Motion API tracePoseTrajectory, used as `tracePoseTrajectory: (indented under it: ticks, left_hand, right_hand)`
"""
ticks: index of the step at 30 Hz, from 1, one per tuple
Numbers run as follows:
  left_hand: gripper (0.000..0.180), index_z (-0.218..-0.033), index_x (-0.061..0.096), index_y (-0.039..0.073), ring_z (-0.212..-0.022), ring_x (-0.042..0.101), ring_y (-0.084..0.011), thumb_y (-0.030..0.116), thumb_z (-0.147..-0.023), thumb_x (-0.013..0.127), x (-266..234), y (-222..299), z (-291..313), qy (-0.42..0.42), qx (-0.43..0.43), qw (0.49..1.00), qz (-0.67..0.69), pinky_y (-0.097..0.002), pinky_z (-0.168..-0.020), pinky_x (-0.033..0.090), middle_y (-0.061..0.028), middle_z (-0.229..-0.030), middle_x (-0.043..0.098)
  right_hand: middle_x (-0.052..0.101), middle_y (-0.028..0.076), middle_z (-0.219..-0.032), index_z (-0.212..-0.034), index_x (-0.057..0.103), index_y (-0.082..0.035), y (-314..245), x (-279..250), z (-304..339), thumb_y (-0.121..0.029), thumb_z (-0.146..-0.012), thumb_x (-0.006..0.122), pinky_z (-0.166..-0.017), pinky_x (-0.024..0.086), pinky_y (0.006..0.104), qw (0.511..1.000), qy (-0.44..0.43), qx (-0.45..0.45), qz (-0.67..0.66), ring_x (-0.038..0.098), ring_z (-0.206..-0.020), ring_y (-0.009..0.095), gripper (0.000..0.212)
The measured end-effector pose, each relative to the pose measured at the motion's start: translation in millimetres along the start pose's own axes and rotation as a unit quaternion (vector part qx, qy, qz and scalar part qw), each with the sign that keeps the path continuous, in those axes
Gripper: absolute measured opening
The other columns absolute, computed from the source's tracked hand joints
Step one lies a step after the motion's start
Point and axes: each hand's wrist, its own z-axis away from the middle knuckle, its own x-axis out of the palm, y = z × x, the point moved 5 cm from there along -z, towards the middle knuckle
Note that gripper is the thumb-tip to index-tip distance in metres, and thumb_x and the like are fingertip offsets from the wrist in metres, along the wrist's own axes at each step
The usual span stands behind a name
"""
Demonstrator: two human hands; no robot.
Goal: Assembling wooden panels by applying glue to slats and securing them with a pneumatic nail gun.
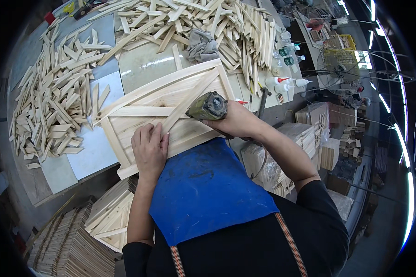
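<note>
Several bottles point(282, 87), contents unclear, right of tool point(209, 107)

Panel point(178, 121) lies between leftmost slats point(55, 104) and bottles point(283, 87).

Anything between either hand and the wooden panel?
Left hand: nothing visible; it rests on the wooden panel. Right hand: only the green power tool it grips, held over the panel. Whether the tool's underside touches the wood is hidden.

Their right hand point(235, 121)'s got a boxy olive-green power tool point(209, 106) over a pale arched wooden panel point(158, 99), left hand point(150, 147) resting on it. Loose pale wood strips point(55, 102) heaped behind, tons.
</note>
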Motion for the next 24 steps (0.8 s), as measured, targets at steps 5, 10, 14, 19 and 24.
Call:
tracePoseTrajectory:
  ticks: [5, 10, 14, 19, 24]
  left_hand:
    - [0.048, -0.126, 0.066, 0.004, -0.116, 0.056, -0.0342, 0.021, -0.084, 0.079, -2, 9, -10, -0.017, 0.023, 0.999, -0.014, -0.0464, -0.098, 0.044, -0.0133, -0.12, 0.061]
    - [0.052, -0.129, 0.065, 0.005, -0.119, 0.054, -0.0349, 0.019, -0.082, 0.08, 11, 31, -48, -0.038, 0.071, 0.997, -0.015, -0.0479, -0.1, 0.044, -0.0148, -0.125, 0.06]
    - [0.052, -0.129, 0.065, 0.005, -0.119, 0.055, -0.0336, 0.02, -0.082, 0.08, 29, 28, -63, -0.081, 0.08, 0.994, -0.001, -0.047, -0.102, 0.042, -0.0136, -0.124, 0.061]
    - [0.05, -0.127, 0.067, 0.004, -0.117, 0.056, -0.032, 0.02, -0.082, 0.08, 35, 29, -66, -0.105, 0.104, 0.989, 0.003, -0.0459, -0.103, 0.041, -0.0119, -0.12, 0.063]
    - [0.047, -0.125, 0.068, 0.003, -0.115, 0.056, -0.0312, 0.02, -0.082, 0.079, 38, 29, -66, -0.108, 0.097, 0.989, -0.005, -0.046, -0.102, 0.04, -0.0105, -0.117, 0.064]
  right_hand:
    - [0.076, 0.016, -0.088, -0.116, 0.072, 0.0, -2, -34, 39, -0.027, -0.091, 0.076, -0.072, 0.058, 0.0381, 0.997, 0.046, 0.026, -0.056, 0.072, -0.073, 0.026, 0.037]
    - [0.066, -0.002, -0.076, -0.122, 0.07, -0.003, 33, -61, 91, -0.018, -0.094, 0.076, -0.047, 0.041, 0.0247, 0.979, 0.067, 0.094, -0.169, 0.051, -0.051, 0.006, 0.033]
    - [0.064, -0.001, -0.072, -0.117, 0.069, 0.0, 78, -76, 134, -0.017, -0.094, 0.076, -0.045, 0.04, 0.0253, 0.955, 0.131, 0.147, -0.222, 0.05, -0.048, 0.007, 0.029]
    - [0.059, -0.002, -0.064, -0.116, 0.07, -0.002, 152, -80, 187, -0.017, -0.095, 0.075, -0.043, 0.038, 0.026, 0.925, 0.222, 0.208, -0.228, 0.047, -0.045, 0.006, 0.027]
    - [0.062, 0.001, -0.067, -0.113, 0.07, 0.0, 221, -72, 222, -0.018, -0.094, 0.076, -0.046, 0.043, 0.0288, 0.899, 0.285, 0.253, -0.218, 0.053, -0.048, 0.01, 0.028]
